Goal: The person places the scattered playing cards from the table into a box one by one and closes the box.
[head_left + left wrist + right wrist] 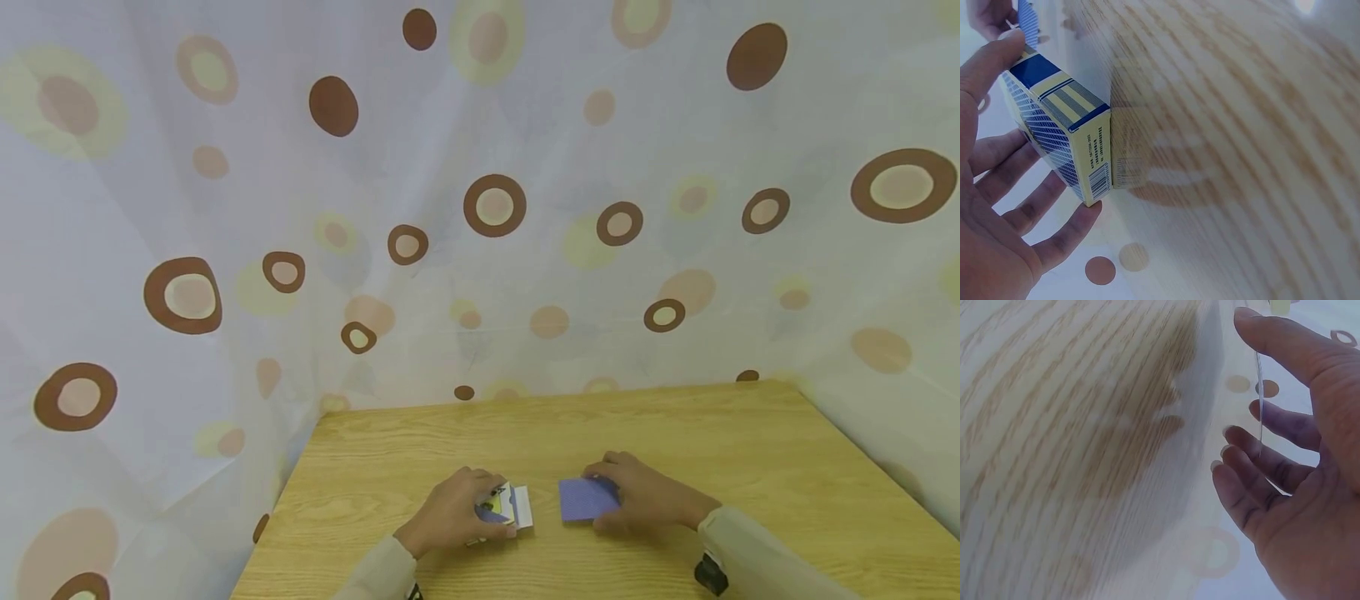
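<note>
My left hand holds a small card box, thumb on one edge and fingers along the other side. The box is blue and cream with stripes and a barcode, and stands on its narrow side at the tabletop. Its white end flap sticks out open toward the right. To the right of it, my right hand holds a thin blue-backed playing card by its edges between thumb and fingers. Seen edge-on in the right wrist view, the card is a narrow pale line.
Both hands work low over a light wood-grain table. A white curtain with brown and beige dots hangs behind the table and along its sides.
</note>
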The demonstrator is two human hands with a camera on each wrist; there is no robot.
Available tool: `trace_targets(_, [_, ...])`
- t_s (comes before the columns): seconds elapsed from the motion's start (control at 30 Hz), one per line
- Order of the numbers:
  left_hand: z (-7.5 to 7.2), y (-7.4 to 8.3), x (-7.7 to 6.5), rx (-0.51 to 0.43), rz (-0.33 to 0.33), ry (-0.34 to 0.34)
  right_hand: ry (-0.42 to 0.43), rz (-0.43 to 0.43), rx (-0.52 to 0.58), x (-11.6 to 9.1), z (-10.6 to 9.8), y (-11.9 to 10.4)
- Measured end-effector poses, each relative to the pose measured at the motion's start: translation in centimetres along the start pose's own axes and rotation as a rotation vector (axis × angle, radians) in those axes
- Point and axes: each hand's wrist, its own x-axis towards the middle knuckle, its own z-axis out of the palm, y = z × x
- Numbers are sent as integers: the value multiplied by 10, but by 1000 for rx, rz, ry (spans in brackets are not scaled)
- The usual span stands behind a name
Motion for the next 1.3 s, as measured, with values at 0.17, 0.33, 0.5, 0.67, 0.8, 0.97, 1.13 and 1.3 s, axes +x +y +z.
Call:
trace_targets(0.17, [-1, 0, 0, 3, 2, 5, 18, -31, -28, 1, 0, 1])
trace_targets(0.33, [1, -1, 0, 8, 4, 6, 13, -9, -16, 1, 1, 1])
trace_targets(0.5, [0, 0, -1, 0, 4, 10, 6, 10, 12, 2, 1, 0])
trace_targets(0.67, [-2, 2, -1, 3, 6, 11, -2, 13, 27, 4, 1, -3])
trace_targets(0.8, [-2, 2, -1, 0, 3, 2, 1, 5, 22, 5, 0, -5])
trace_targets(0.97, [-1, 2, -1, 3, 5, 2, -1, 4, 40, 9, 2, -4])
trace_targets(1.13, [0, 1, 0, -3, 8, 3, -4, 2, 56, 12, 3, -3])
trace_targets(1.3, [-1, 1, 0, -4, 5, -3, 1, 17, 72, 14, 3, -5])
